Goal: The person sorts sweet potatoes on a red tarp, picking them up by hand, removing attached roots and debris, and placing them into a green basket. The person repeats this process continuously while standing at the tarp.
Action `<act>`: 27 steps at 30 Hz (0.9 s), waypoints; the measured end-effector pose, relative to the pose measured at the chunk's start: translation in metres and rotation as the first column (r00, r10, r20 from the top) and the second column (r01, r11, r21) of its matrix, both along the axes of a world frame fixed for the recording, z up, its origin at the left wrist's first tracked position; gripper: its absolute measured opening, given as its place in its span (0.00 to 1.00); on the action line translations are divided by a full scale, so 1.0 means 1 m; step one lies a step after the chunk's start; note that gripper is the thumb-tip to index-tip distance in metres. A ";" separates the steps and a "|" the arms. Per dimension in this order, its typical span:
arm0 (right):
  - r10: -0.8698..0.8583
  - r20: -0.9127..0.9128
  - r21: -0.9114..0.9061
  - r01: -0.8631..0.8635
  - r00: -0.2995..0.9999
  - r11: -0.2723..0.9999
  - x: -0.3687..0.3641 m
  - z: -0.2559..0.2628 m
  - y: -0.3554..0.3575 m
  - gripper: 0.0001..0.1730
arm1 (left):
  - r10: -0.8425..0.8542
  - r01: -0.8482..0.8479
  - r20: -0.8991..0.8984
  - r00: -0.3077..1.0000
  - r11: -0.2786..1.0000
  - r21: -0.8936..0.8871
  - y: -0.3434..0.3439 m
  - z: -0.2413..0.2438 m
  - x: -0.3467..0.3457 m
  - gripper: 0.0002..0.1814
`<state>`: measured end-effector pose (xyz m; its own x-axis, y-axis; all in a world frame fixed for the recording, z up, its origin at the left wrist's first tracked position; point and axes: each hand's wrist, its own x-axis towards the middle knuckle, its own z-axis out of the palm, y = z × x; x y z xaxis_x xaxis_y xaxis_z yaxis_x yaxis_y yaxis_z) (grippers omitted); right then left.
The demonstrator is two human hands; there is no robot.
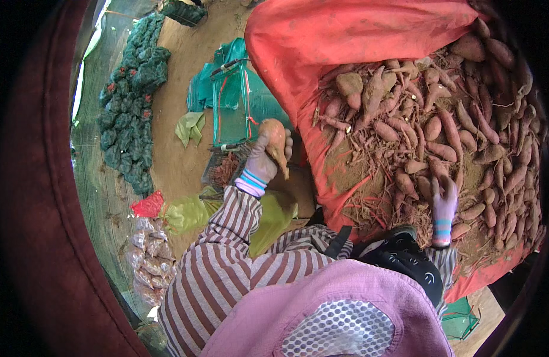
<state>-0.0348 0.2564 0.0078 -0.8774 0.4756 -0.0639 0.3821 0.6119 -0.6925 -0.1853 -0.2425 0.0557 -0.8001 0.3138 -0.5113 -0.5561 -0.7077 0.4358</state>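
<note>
My left hand [262,158], in a pale glove with blue bands at the cuff, grips a large sweet potato [274,136]. The root tapers to a thin tail pointing downward, and it is held to the left of the red sheet [310,165]. On the heap over that sheet, my gloved right hand [444,196] reaches down with its fingers at the lower end of another sweet potato [438,168]. Whether the fingers close round it is hard to see. Loose sweet potatoes [441,151], soil and root trimmings [368,165] lie about this hand.
A green mesh bag on a frame [232,107] stands beside the sheet, with a crate of small roots [225,169] below it. Filled dark-green net bags [127,129] line the left wall. Yellow-green sacks [185,214] and clear bags of roots [151,259] lie nearer.
</note>
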 end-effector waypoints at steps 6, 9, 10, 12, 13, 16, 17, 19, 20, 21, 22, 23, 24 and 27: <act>0.666 -0.057 -0.619 -0.550 0.743 0.561 -0.096 0.077 -0.123 0.44 | 0.035 -0.046 -0.322 0.946 0.999 -0.027 0.115 -0.021 0.001 0.33; 0.674 -0.033 -0.868 -0.356 0.738 0.347 -0.097 0.072 -0.153 0.40 | -0.037 0.041 -0.268 0.963 0.999 0.011 0.169 -0.011 0.006 0.33; 0.662 0.061 -0.877 -0.276 0.747 0.393 -0.099 0.070 -0.150 0.35 | -0.160 0.113 -0.269 0.950 0.977 -0.183 0.174 -0.003 0.005 0.33; 0.634 0.053 -0.856 -0.291 0.772 0.426 -0.094 0.053 -0.142 0.29 | -0.276 0.096 -0.430 0.860 0.914 -0.393 0.186 -0.004 0.007 0.35; 0.611 -0.049 -0.822 -0.380 0.790 0.425 -0.081 0.027 -0.135 0.28 | -0.346 0.071 -0.498 0.795 0.869 -0.490 0.193 -0.004 0.006 0.35; 0.654 0.090 -0.532 -0.519 0.751 0.669 -0.072 0.047 -0.132 0.29 | -0.352 0.130 -0.408 0.842 0.868 -0.480 0.189 -0.003 0.008 0.37; 0.633 0.214 -0.365 -0.540 0.744 0.758 -0.070 0.059 -0.129 0.29 | -0.295 0.110 -0.387 0.874 0.895 -0.433 0.194 -0.010 0.011 0.37; 0.616 0.145 -0.390 -0.527 0.774 0.755 -0.059 0.052 -0.128 0.32 | -0.276 0.067 -0.386 0.881 0.877 -0.475 0.206 -0.022 0.016 0.29; 0.604 0.134 -0.424 -0.506 0.785 0.751 -0.056 0.049 -0.126 0.31 | -0.266 0.044 -0.385 0.884 0.867 -0.497 0.212 -0.030 0.018 0.26; 0.596 0.123 -0.457 -0.488 0.794 0.744 -0.053 0.048 -0.125 0.31 | -0.251 0.018 -0.386 0.888 0.856 -0.517 0.216 -0.040 0.020 0.23; 0.582 0.147 -0.439 -0.474 0.800 0.763 -0.052 0.053 -0.124 0.31 | -0.223 0.151 -0.177 0.959 0.926 -0.347 0.215 -0.055 0.019 0.19; 0.576 0.145 -0.470 -0.456 0.805 0.756 -0.049 0.049 -0.124 0.31 | -0.206 0.161 -0.113 0.972 0.934 -0.320 0.215 -0.070 0.018 0.19; 0.558 0.146 -0.497 -0.427 0.817 0.755 -0.043 0.034 -0.121 0.31 | -0.204 0.182 -0.047 0.978 0.940 -0.287 0.222 -0.082 0.017 0.18; 0.524 0.101 -0.553 -0.390 0.846 0.736 -0.030 0.000 -0.121 0.32 | -0.207 0.227 0.146 0.967 0.965 -0.134 0.231 -0.077 0.025 0.18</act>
<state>-0.0645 0.1353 0.0076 -0.9041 -0.1369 -0.4047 0.3369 0.3541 -0.8724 -0.1605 -0.0113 -0.0210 -0.6450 0.3853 -0.6600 -0.7478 -0.4964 0.4409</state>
